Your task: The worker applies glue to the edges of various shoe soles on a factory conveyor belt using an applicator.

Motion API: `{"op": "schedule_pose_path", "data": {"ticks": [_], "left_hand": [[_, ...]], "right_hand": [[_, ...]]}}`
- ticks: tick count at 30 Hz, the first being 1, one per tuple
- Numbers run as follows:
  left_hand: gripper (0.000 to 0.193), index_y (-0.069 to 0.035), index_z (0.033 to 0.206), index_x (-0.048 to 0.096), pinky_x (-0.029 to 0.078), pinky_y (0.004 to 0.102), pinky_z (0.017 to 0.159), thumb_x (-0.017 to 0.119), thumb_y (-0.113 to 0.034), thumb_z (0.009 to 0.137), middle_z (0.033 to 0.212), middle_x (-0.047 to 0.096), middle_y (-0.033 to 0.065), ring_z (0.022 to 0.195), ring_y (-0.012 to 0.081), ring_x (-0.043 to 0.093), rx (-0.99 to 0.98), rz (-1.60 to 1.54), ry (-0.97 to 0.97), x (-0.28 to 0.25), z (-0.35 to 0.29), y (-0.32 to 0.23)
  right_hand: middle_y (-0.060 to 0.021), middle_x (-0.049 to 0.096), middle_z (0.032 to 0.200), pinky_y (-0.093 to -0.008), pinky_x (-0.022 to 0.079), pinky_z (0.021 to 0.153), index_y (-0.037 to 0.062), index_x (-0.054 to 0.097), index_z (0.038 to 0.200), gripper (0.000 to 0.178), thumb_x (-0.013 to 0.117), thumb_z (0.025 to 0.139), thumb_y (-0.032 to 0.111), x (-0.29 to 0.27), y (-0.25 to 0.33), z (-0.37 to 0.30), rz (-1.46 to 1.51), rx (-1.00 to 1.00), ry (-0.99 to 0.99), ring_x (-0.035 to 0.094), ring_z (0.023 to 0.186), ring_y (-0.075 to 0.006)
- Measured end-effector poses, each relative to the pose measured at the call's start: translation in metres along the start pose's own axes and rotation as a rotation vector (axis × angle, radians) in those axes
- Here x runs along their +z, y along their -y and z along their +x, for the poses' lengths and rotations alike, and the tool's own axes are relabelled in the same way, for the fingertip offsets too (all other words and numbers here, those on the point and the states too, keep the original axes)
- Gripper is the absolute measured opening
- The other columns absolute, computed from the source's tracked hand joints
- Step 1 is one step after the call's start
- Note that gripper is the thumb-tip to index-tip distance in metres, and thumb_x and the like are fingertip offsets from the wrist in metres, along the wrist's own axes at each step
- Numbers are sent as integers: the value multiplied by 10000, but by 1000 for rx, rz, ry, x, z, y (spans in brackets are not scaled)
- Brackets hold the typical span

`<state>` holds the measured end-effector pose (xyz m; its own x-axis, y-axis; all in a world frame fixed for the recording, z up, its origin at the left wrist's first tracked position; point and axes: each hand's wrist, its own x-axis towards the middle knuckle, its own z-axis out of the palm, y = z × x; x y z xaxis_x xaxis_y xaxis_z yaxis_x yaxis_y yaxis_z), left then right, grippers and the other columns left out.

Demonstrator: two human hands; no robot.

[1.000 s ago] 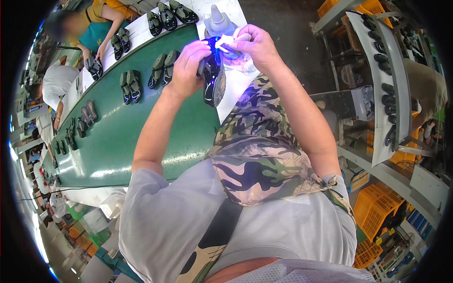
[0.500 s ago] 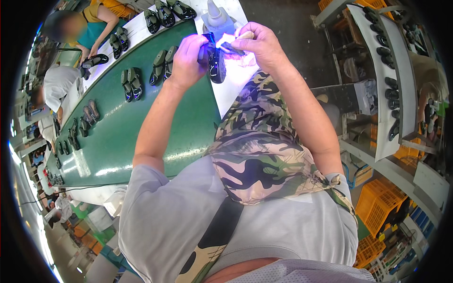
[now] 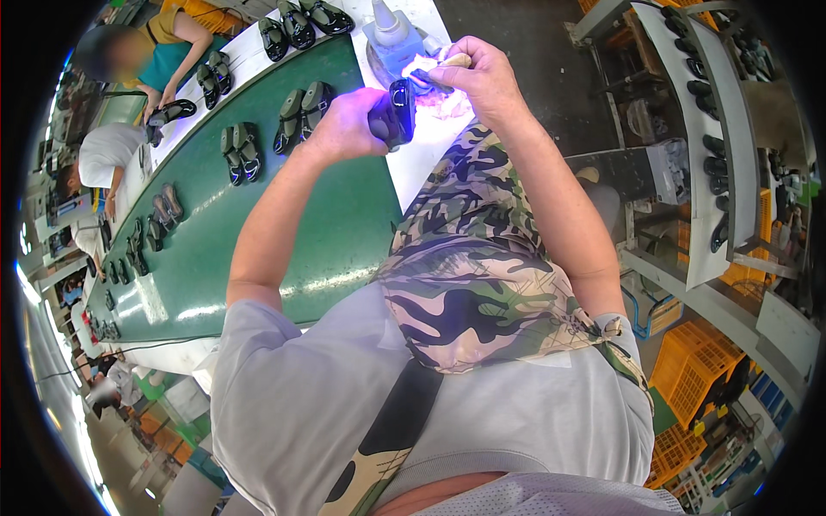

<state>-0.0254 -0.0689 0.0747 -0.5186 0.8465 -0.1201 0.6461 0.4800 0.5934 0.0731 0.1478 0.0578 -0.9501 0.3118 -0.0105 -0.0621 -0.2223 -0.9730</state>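
Fingers of my left hand [image 3: 348, 126] are closed around a glossy black shoe [image 3: 402, 105] at the table's right edge. The shoe is seen nearly end-on, with part of it hidden by the hand. My right hand [image 3: 486, 82], to the right and slightly higher, pinches a small cream-coloured piece [image 3: 458, 61]; its exact kind is unclear. A gap separates this hand from the shoe. Bright bluish-violet light falls on a crumpled pale cloth [image 3: 446, 105] between and beneath the hands. Just beyond stands a squeeze bottle with a cone-shaped nozzle [image 3: 390, 33].
Pairs of black shoes [image 3: 241, 153] stand on the green table top [image 3: 258, 236] and along its white far ledge [image 3: 249, 43]. A co-worker [image 3: 176, 52] handles a shoe at the far left. On the right are a shoe rack [image 3: 701, 172] and yellow crates [image 3: 695, 365].
My left hand has turned the shoe from hanging lengthwise to nearly end-on, shifting slightly down and apart from my right hand. The right hand stays almost in place, still pinching the cream-coloured piece.
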Motion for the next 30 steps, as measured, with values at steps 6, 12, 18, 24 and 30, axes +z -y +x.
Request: {"op": "schedule_pose_path", "data": {"ticks": [6, 12, 18, 24, 30], "left_hand": [[589, -16, 1012, 642, 524, 333, 810, 846, -176, 483, 903, 679, 102, 824, 206, 637, -2, -198, 215, -9, -3, -7], [650, 4, 1013, 605, 508, 329, 794, 873, -191, 454, 881, 651, 79, 806, 174, 591, 41, -206, 273, -9, -1, -7], [713, 14, 1157, 595, 517, 327, 836, 869, -200, 535, 985, 687, 110, 881, 207, 645, -5, -369, 396, 1, -2, 10], [739, 13, 1223, 554, 506, 310, 848, 865, -164, 577, 1036, 661, 63, 900, 155, 616, -111, -721, 473, 10, -6, 20], [814, 35, 1294, 513, 495, 290, 909, 817, -219, 583, 1105, 650, 56, 968, 156, 627, -218, -1050, 441, 21, -9, 21]], "right_hand": [[-33, 622, 756, -249, 509, 587, 11, 593, 837, 196, 773, 758, 5, -2, -8, 3, 134, -51, -45, 611, 668, -100], [-18, 609, 744, -235, 486, 587, 22, 594, 833, 193, 769, 757, -7, -4, -3, -1, 193, -57, -74, 584, 649, -88], [25, 579, 735, -219, 440, 580, 41, 583, 816, 206, 781, 760, 25, -10, -7, -1, -103, -194, -89, 519, 661, -47], [26, 578, 729, -231, 442, 589, 39, 578, 804, 207, 778, 754, 31, -6, -12, -5, -257, -220, -87, 513, 669, -48], [15, 600, 750, -239, 459, 619, 35, 564, 797, 208, 768, 758, 30, -1, -16, -16, -257, -182, -26, 534, 702, -53]]}}
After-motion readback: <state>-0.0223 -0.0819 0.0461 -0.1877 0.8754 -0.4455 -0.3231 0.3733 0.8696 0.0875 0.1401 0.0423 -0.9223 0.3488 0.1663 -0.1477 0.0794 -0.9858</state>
